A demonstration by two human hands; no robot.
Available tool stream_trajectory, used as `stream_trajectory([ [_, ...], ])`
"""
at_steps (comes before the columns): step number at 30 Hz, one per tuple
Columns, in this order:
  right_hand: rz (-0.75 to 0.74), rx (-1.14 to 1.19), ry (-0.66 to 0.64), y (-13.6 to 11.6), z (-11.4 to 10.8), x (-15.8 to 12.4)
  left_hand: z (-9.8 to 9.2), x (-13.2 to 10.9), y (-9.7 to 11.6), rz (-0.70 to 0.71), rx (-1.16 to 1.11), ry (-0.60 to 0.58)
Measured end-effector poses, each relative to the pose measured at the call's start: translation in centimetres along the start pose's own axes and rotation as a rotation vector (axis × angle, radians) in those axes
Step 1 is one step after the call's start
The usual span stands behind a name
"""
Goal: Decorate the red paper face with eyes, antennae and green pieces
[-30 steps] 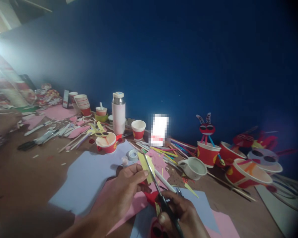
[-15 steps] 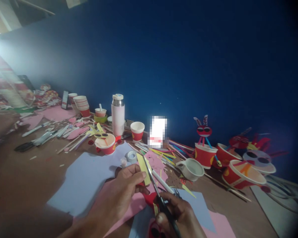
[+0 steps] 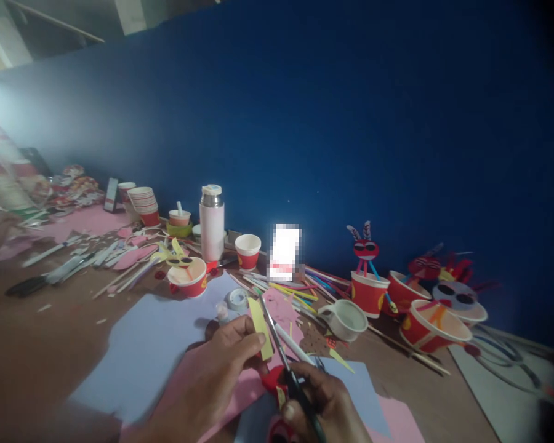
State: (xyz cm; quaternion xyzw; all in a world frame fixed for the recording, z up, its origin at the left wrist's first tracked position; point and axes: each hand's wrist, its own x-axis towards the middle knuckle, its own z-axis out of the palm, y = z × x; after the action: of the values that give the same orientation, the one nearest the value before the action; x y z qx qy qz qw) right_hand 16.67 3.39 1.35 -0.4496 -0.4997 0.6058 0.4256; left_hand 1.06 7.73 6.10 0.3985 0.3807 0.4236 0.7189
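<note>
The left hand (image 3: 207,375) pinches a yellow paper strip (image 3: 260,328) between thumb and fingertips above a pale blue paper sheet (image 3: 148,351), while the right hand (image 3: 325,403) curls its fingers around black-handled scissors (image 3: 292,381), blades just beside the strip

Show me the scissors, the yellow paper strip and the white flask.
Scissors (image 3: 273,333), head view, on the blade.
Yellow paper strip (image 3: 260,328), head view, on its middle.
White flask (image 3: 212,231), head view, on its body.
</note>
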Motion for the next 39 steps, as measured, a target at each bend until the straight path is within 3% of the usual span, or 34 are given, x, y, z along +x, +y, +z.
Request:
stream_trajectory([
  [8, -0.033, 0.061, 0.030, -1.5, 0.2, -0.6, -0.2, 0.2, 1.1, 0.127, 0.029, 0.006],
  [13, -0.036, -0.002, -0.001, -0.9, -0.2, -0.6, -0.8, -0.1, 0.9, 0.088, 0.008, 0.046],
  [20, 0.010, -0.014, -0.040, 1.0, -0.1, -0.4, -1.1, 0.2, 0.4, 0.056, -0.100, -0.052],
  [29, 0.056, 0.146, -0.134, 1.0, 0.3, -0.3, -1.8, 0.6, -0.6, -0.023, -0.273, -0.122],
  [35, -0.041, 0.122, -0.162, 1.0, 0.3, -0.2, -1.5, 0.6, -0.6, -0.083, -0.351, -0.071],
  [39, -0.075, 0.103, -0.177, 0.8, 0.3, -0.2, -1.4, 0.8, -0.6, -0.046, -0.273, -0.068],
])
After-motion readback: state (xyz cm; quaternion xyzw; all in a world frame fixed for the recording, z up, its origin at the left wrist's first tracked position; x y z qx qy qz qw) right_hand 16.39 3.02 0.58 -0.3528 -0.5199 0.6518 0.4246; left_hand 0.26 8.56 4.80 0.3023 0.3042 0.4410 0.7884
